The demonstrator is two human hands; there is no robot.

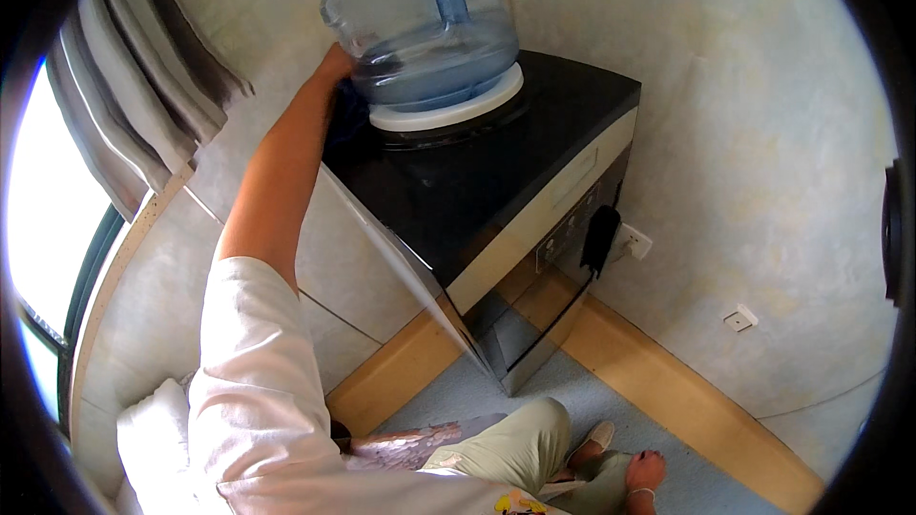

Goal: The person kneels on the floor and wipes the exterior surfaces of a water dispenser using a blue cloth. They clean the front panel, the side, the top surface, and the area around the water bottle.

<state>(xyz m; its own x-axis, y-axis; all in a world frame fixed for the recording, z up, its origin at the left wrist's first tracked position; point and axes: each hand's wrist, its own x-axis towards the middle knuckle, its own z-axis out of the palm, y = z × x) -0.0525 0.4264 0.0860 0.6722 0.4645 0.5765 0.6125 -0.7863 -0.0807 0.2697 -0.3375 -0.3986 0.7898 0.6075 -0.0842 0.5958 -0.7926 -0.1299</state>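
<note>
A clear blue water jug [434, 48], with a little water low inside, stands upside down in the white ring [448, 113] on top of a black and cream water dispenser [496, 181]. My left arm stretches up to the dispenser's far left corner, where my left hand [338, 63] is partly behind the jug. A dark blue cloth [349, 116] lies bunched under that hand, against the jug's base; the jug and cloth hide most of the fingers. Low down by my leg hangs my right hand [646, 470], fingers curled in, a thin bracelet at its wrist. Nothing shows in it.
Grey curtains [143, 86] hang beside a bright window at the left. A black object [599, 240] is at the dispenser's right side, near a wall socket [634, 242]. Another socket plate [740, 319] is on the right wall. Tan skirting [687, 391] borders the blue-grey floor [592, 381].
</note>
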